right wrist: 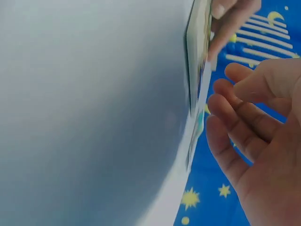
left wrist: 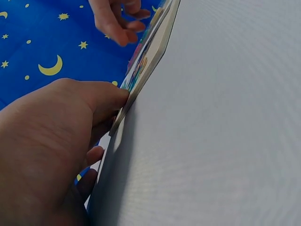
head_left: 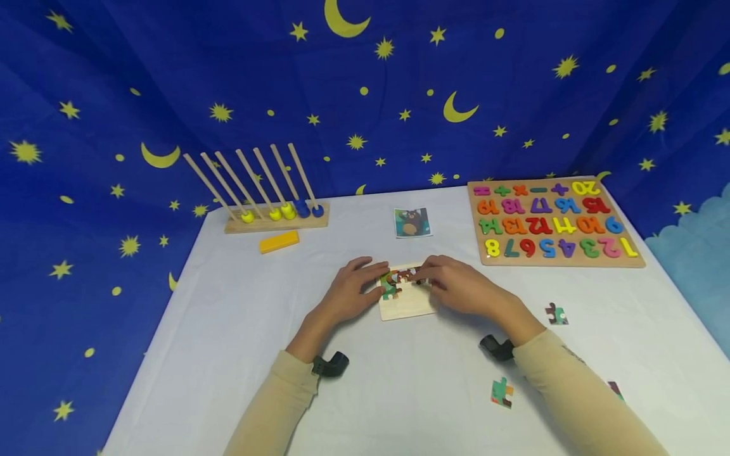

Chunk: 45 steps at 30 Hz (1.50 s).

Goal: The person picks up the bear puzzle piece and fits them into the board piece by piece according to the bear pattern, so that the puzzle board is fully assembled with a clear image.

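Note:
A wooden puzzle tray [head_left: 409, 308] lies on the white table, with joined puzzle pieces [head_left: 390, 290] in green and brown along its far and left parts. My left hand [head_left: 349, 294] rests at the left side of the tray; its thumb [left wrist: 113, 98] presses on the tray near the edge and its other fingers extend over the far left corner. Over the far right part of the tray hovers my right hand [head_left: 462, 286]. Its fingers [right wrist: 225, 110] are loosely bent, with nothing visible between them, and they hide some pieces in the head view.
Loose puzzle pieces [head_left: 556, 314] lie to the right, with another piece [head_left: 502, 392] nearer me. Behind the tray lies a bear picture card [head_left: 413, 223]. A number board [head_left: 556, 261] stands back right; a peg bead stand [head_left: 276, 221] and a yellow block [head_left: 279, 242] are back left.

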### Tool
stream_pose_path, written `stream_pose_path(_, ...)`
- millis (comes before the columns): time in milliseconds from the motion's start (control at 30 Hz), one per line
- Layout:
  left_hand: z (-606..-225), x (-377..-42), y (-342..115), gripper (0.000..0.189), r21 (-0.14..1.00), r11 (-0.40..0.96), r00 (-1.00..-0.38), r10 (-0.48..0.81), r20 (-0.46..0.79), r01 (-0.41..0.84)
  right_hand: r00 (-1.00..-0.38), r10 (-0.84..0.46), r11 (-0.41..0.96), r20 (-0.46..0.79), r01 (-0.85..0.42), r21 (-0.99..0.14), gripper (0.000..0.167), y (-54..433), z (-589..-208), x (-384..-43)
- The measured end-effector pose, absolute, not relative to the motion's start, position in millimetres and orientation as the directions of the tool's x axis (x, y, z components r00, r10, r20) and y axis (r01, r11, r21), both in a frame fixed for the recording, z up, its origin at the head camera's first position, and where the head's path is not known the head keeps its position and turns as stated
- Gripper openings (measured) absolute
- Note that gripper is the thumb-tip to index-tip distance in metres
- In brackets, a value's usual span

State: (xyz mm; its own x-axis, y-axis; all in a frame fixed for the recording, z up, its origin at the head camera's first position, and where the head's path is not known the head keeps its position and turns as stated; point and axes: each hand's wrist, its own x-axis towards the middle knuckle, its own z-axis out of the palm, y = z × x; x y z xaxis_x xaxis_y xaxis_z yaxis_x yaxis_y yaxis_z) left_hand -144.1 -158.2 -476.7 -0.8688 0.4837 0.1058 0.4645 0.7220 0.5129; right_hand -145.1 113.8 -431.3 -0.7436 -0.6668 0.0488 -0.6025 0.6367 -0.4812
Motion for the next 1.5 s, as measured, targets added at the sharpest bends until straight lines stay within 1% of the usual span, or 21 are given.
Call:
stream_pose_path(100,-477,-144,-159,0.046,0.512,0.721,-0.867,0.487,0.106,0.468,-0.759,-0.649,0.637,0.049,-0.577,-0.511,0.03,124,-429,-144)
stream_pose_path(300,-479,-144,-160,0.047,0.507,0.717,-0.862,0.495,0.112,0.477,-0.771,-0.635,0.617,0.056,-0.548,-0.565,0.024,146,-423,-137)
stream_pose_path(467,-479,-144,-160,0.047,0.511,0.72,-0.866,0.489,0.106,0.47,-0.787,-0.616,0.636,0.038,-0.525,-0.566,0.023,169,-420,-130)
stream_pose_path(600,-479,-144,-160,0.047,0.511,0.73,-0.872,0.48,0.09,0.455,-0.809,-0.588,0.674,0.005,-0.494,-0.549,0.025,187,-420,-121)
stream_pose_path(733,-481,-144,-160,0.047,0.515,0.731,-0.874,0.48,0.078,0.448,-0.833,-0.552,0.703,-0.046,-0.435,-0.562,0.026,206,-419,-108)
stream_pose_path(967,-481,-146,-160,0.047,0.514,0.723,-0.869,0.485,0.097,0.461,-0.864,-0.503,0.724,-0.031,-0.401,-0.561,0.028,246,-415,-90)
stream_pose_path(1167,-480,-147,-161,0.047,0.513,0.716,-0.864,0.49,0.113,0.473,-0.874,-0.475,0.743,-0.102,-0.336,-0.579,0.034,275,-412,-71)
stream_pose_path(1300,-480,-146,-162,0.047,0.51,0.719,-0.865,0.49,0.112,0.473,-0.89,-0.448,0.739,-0.092,-0.31,-0.598,0.035,291,-416,-55)
stream_pose_path(1433,-482,-145,-162,0.047,0.497,0.726,-0.862,0.498,0.095,0.475,-0.916,-0.377,0.764,-0.134,-0.227,-0.604,0.034,304,-423,-41)
stream_pose_path(1500,-481,-146,-161,0.047,0.496,0.725,-0.86,0.501,0.098,0.479,-0.926,-0.335,0.785,-0.176,-0.17,-0.596,0.035,309,-427,-35)
